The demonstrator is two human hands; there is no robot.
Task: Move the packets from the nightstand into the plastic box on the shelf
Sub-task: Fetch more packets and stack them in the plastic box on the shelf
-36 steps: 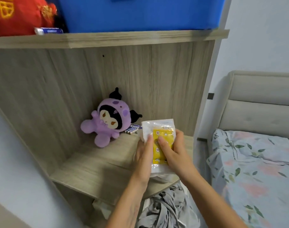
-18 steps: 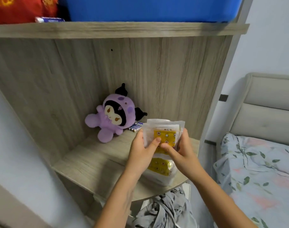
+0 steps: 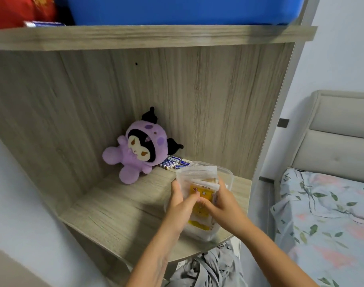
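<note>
No readable text; packets (image 3: 199, 195) print too blurred.

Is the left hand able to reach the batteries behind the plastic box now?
Probably not at once: the left hand holds the packets in the plastic box. Once freed, the path to the batteries looks open.

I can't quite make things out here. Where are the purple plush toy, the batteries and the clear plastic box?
purple plush toy (image 3: 138, 149): head view, on its face.
batteries (image 3: 173, 162): head view, middle of the loose pile behind the toy.
clear plastic box (image 3: 228, 175): head view, on its far right rim.
</note>
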